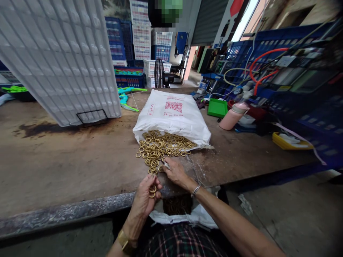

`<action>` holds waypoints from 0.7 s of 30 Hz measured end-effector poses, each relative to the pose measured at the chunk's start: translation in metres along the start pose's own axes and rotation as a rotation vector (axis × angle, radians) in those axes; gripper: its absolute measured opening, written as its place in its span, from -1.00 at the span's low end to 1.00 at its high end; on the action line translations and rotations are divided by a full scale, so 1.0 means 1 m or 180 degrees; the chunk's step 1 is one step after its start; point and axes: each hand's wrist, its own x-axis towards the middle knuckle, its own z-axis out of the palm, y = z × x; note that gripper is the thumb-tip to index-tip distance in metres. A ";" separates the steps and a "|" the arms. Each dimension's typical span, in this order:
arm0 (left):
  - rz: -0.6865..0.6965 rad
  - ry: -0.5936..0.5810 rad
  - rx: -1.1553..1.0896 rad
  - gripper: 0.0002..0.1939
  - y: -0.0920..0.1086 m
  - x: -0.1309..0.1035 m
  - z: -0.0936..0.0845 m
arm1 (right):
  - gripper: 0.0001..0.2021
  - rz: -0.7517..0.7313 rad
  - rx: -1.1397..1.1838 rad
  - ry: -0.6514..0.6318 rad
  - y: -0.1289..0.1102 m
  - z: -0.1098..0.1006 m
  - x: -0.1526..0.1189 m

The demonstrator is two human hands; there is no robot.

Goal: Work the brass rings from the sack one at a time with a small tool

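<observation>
Brass-coloured rings spill in a heap from the mouth of a white woven sack that lies on the table and bears red print. My left hand is closed on a few of these rings at the table's front edge. Just right of it, my right hand reaches to the near end of the heap. Its fingers are curled, with a small pale thing at the fingertips that I cannot make out, and rings lie beside them. Below the edge, at my lap, an open white bag contains many dark rings.
Stacked white plastic trays stand at the left on the table. A toy bow lies behind. To the right are a green tray, a pink bottle, a yellow tray and a machine with orange hoses.
</observation>
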 end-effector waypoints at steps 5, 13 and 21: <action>0.0493 0.0403 0.0874 -0.52 -0.002 0.009 0.008 | -0.97 -0.0497 0.0520 0.0099 -0.002 -0.005 -0.013; 0.0494 0.0197 0.1478 -0.57 -0.006 0.013 0.006 | -0.85 -0.0425 0.1466 0.0021 -0.017 -0.009 -0.022; 0.0606 0.0244 0.1623 -0.56 -0.009 0.008 0.003 | -0.76 0.0159 0.1630 -0.0285 -0.020 -0.004 -0.018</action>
